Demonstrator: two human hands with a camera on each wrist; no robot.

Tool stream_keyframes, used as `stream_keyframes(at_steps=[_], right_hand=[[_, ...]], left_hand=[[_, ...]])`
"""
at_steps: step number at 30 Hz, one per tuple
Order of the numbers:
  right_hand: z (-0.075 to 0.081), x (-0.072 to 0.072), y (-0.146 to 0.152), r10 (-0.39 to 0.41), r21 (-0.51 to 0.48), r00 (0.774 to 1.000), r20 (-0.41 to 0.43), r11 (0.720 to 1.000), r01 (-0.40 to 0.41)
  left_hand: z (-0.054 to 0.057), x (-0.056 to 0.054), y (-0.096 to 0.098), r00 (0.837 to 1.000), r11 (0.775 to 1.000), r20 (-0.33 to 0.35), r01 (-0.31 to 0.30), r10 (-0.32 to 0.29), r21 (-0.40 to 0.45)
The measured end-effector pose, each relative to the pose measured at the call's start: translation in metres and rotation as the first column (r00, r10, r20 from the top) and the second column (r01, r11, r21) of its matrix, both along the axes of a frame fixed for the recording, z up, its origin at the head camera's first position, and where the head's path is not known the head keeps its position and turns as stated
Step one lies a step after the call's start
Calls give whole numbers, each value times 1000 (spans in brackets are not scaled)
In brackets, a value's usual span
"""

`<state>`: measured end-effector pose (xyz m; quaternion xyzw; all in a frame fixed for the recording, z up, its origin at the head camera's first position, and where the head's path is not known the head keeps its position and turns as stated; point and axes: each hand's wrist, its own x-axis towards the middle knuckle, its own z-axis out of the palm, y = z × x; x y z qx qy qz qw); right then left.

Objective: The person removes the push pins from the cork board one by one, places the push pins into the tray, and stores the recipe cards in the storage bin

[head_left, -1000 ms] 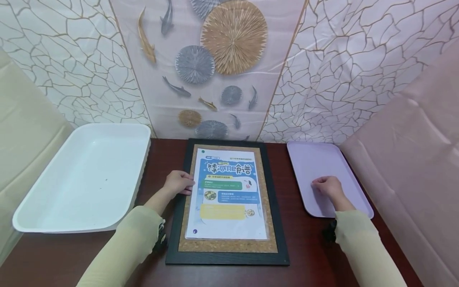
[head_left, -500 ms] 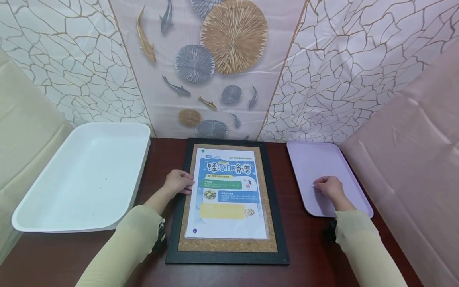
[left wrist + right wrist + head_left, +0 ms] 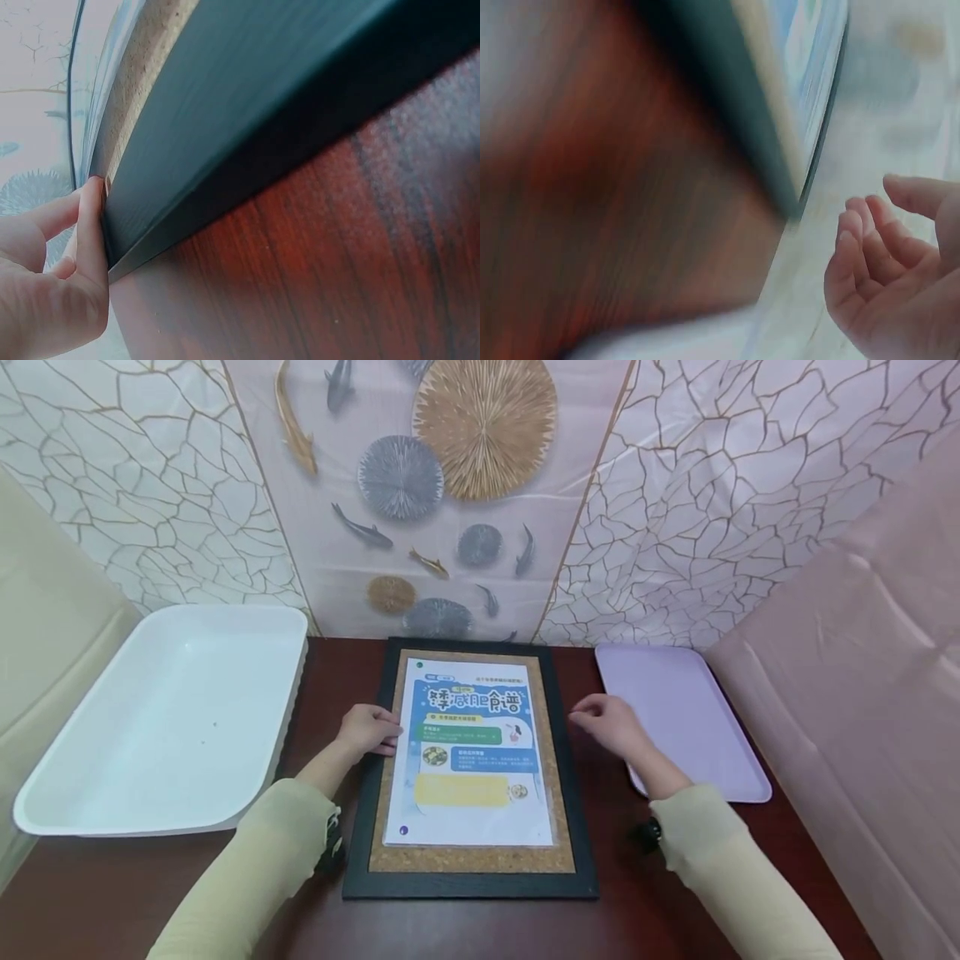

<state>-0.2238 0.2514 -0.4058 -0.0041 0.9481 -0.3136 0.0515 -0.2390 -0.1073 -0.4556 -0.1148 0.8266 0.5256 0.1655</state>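
Observation:
A black-framed corkboard (image 3: 472,860) lies on the dark red table. On it is a printed poster (image 3: 472,823) in a clear sleeve, with a green thumbtack (image 3: 419,665) at its top left and a purple thumbtack (image 3: 403,830) at its bottom left. My left hand (image 3: 369,729) rests on the frame's left side, its fingertips at the poster's edge. Just off the board's right side, my right hand (image 3: 611,724) is raised with thumb and fingers bent toward each other. The small pin in its fingertips is hidden now.
A big white tub (image 3: 172,718) stands at the left of the table. To the right is a flat lilac tray (image 3: 682,710), partly behind my right forearm. Patterned cloth (image 3: 705,510) and padded walls (image 3: 847,635) enclose the back and sides.
My right hand has left the lilac tray and moved left and up to the board's right edge. A thin dark tip showed at its fingertips half a second ago. The left hand stays put.

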Motion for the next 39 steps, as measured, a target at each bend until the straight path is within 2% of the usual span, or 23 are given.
stream_keyframes(at_steps=[3, 5, 7, 11, 14, 20, 23, 31, 39], right_hand=[[-4, 10, -45, 110, -31, 992, 60, 994, -108], [-7, 18, -73, 196, -55, 975, 108, 980, -191], [-13, 27, -99, 301, -74, 943, 140, 953, -293], [-24, 44, -140, 480, -109, 857, 188, 877, -468], [-33, 55, -161, 554, -90, 810, 195, 832, -547], [-42, 72, -186, 636, 40, 754, 165, 759, -649], [-42, 77, -193, 651, 84, 743, 157, 740, -667], [-41, 77, -200, 640, 125, 747, 180, 738, -663], [-41, 69, -207, 662, 157, 720, 209, 704, -692]], left_hand=[[-1, -1, 0, 1000, 1000, 5, -4, 4, -7], [-1, -1, 0, 1000, 1000, 6, -10, 10, -13], [-2, -2, 1, 1000, 1000, 9, -16, 16, -15], [-1, -1, 1, 1000, 1000, 10, -23, 23, -14], [1, 1, 1, 999, 999, 8, -33, 33, -4], [0, 0, 1, 999, 999, 2, -38, 38, 12], [-2, 0, 0, 999, 999, -10, -30, 30, 16], [0, 0, 1, 999, 999, -7, -35, 35, 11], [1, 1, 3, 999, 999, -12, -38, 38, 16]])
